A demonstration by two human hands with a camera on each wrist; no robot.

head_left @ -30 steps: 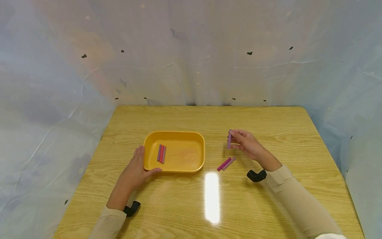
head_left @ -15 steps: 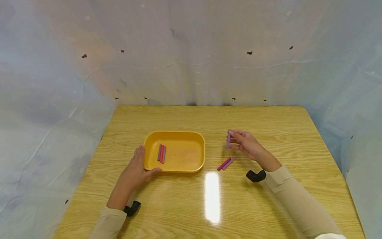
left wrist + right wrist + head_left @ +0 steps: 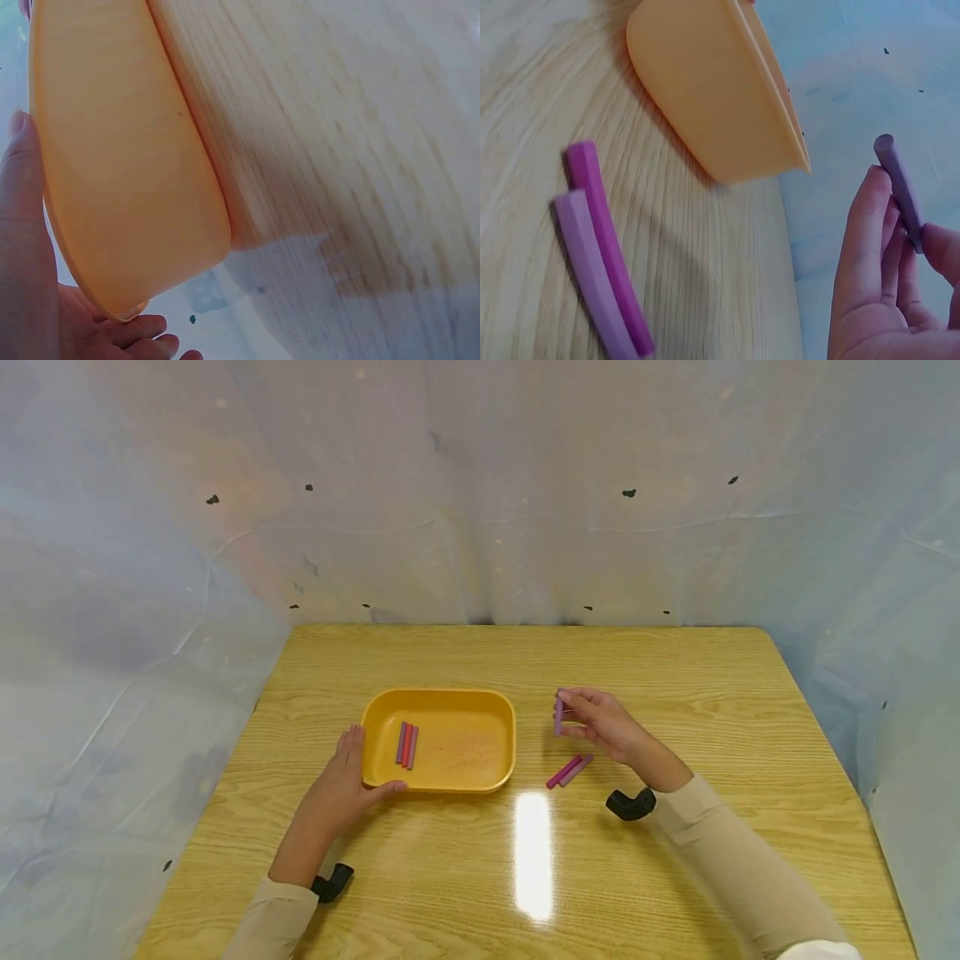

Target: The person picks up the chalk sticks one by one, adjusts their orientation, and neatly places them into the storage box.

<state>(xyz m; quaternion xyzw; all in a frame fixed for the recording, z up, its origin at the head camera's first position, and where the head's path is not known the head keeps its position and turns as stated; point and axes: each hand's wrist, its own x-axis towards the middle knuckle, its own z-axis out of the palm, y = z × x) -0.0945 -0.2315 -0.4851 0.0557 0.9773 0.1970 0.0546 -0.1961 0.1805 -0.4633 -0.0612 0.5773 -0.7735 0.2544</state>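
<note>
My right hand (image 3: 600, 722) pinches an upright purple crayon (image 3: 558, 714) between thumb and fingers, above the table right of the yellow tray (image 3: 465, 786). In the right wrist view this crayon (image 3: 901, 187) stands slightly tilted. Below the hand lie a magenta crayon (image 3: 563, 772) and a mauve crayon (image 3: 576, 771), side by side on the table. My left hand (image 3: 343, 787) rests against the tray's left end, thumb along the near rim and fingers at the end wall. Inside the tray, at its left, lie a purple crayon (image 3: 401, 743), a red crayon (image 3: 407, 747) and a mauve crayon (image 3: 412, 749).
The wood-grain table (image 3: 450, 877) reaches back to a pale plastic sheet (image 3: 480, 510), which also hangs at both sides. Bright glare (image 3: 533, 856) falls on the tabletop in front. A dark wrist mount (image 3: 631, 805) sits by the right wrist, another mount (image 3: 332, 884) by the left.
My right hand has shifted a little left toward the tray, carrying the purple crayon. The left hand, the tray and the crayons lying on the table and in the tray have stayed put.
</note>
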